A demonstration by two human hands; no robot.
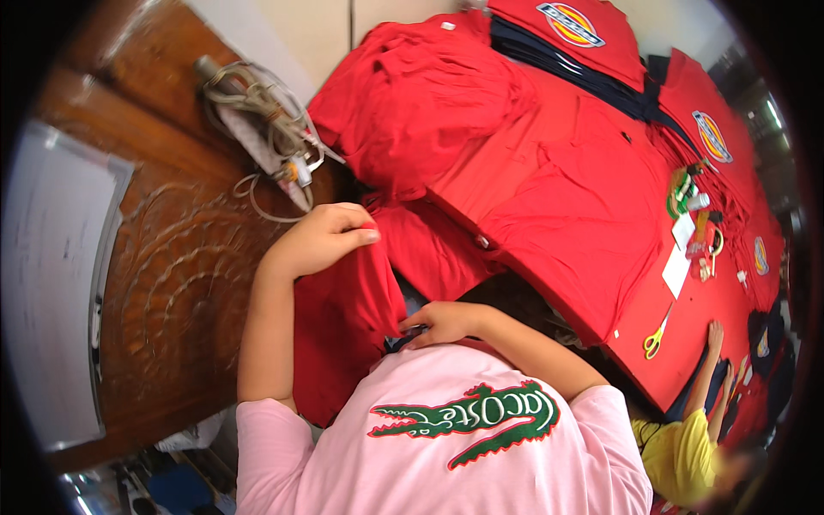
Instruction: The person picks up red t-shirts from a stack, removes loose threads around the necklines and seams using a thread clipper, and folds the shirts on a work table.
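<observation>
The red-topped table (635,369) runs across the right half of the frame. Carved brown wood (184,266) takes up the left side, and a pale board (56,283) stands against it at the far left. My pink shirt (343,463) fills the bottom middle. A loose heap of red fabric (421,94) lies at upper centre, beside folded red and navy garments (601,73) at the top right. The red cloth (352,296) I'm handling hangs left of centre, just above my shirt. A co-worker in yellow (678,459) is at lower right. Above my left hand (324,240) is a bundled cable (262,107); that hand pinches the cloth's upper edge between thumb and fingers. My right hand (442,323), near centre, is partly curled by the cloth's lower edge, against something small and dark (415,329); I can't tell whether it's gripped. Yellow-handled scissors (654,342) lie at right.
</observation>
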